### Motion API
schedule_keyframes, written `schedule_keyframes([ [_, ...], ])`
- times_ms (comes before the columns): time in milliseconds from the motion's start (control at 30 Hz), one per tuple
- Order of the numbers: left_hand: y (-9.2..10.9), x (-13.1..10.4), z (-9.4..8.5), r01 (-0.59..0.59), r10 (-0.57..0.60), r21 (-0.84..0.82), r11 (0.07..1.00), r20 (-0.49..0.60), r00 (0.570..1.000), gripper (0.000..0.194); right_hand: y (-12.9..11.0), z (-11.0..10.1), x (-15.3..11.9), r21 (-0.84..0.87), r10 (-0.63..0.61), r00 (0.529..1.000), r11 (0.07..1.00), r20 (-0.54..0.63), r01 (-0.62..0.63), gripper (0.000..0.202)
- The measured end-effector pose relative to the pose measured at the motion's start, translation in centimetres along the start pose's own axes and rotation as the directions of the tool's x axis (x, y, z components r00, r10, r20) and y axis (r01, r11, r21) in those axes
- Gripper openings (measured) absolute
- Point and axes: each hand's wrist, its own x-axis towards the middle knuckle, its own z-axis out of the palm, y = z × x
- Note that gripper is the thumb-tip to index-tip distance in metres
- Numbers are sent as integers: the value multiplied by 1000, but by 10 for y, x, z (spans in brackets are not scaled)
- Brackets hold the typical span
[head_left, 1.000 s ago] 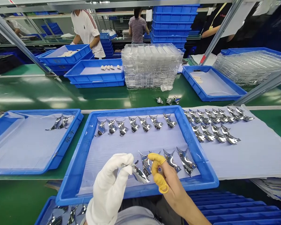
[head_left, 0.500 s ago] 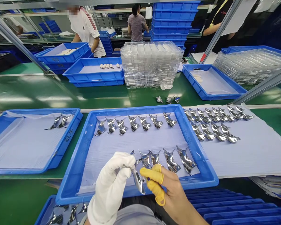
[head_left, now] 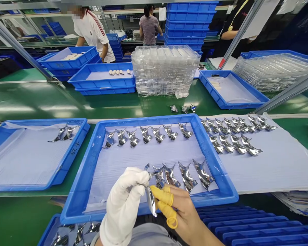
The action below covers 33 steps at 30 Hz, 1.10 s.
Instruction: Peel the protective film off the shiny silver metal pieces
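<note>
Chrome part (head_left: 151,203): off the worktop, at the near edge of the tray, long axis roughly 11 to 5 o'clock, lower end toward 5. Left hand (head_left: 123,205), white glove, is nearer: fingers (head_left: 141,176) closed in a pinch on the upper end, so the part hangs at about 5 o'clock from them. Right hand (head_left: 187,210), yellow finger covers, comes in from 4 o'clock; its fingers (head_left: 162,195) sit bunched right beside the part, which lies at 8 to 9 o'clock from them. Can't tell if they grip it or only touch.

Lower tray (head_left: 47,228) at 8 o'clock from the left hand, more chrome pieces inside. Blue tray (head_left: 88,150) beyond the hands. Near row (head_left: 187,177) inside it at 1 to 2 o'clock from the held part, left end partly behind the glove. Far row (head_left: 146,134), seven pieces, about 12 o'clock. Side tray (head_left: 73,152) at 10 o'clock, pieces in its far right corner. White sheet (head_left: 279,167) at 2 o'clock, two rows on it. Farther, on green worktop (head_left: 113,107): three small pieces (head_left: 184,109), 1 o'clock; clear tray stack (head_left: 165,75) behind.
</note>
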Motion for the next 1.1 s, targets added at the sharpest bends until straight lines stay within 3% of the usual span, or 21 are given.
schedule_keyframes([
  [267,-6,-7,4,22,-22,18,1000,-4,1000,22,8,6,-2,-9,-7,996,1000,-84,6,34],
  [400,-11,-7,4,24,-24,11,1000,-8,1000,25,17,5,-5,130,117,991,986,-69,-107,29],
  [500,-11,-4,2,-5,5,-2,1000,10,1000,24,19,2,-6,215,119,992,971,-51,-105,27],
  [767,-8,-1,2,-25,25,2,1000,32,999,24,8,-2,-4,-43,-78,995,996,-57,75,28],
  [1100,-5,-3,8,32,-32,-19,999,4,999,27,14,-1,-4,-184,-159,984,973,-79,142,27],
])
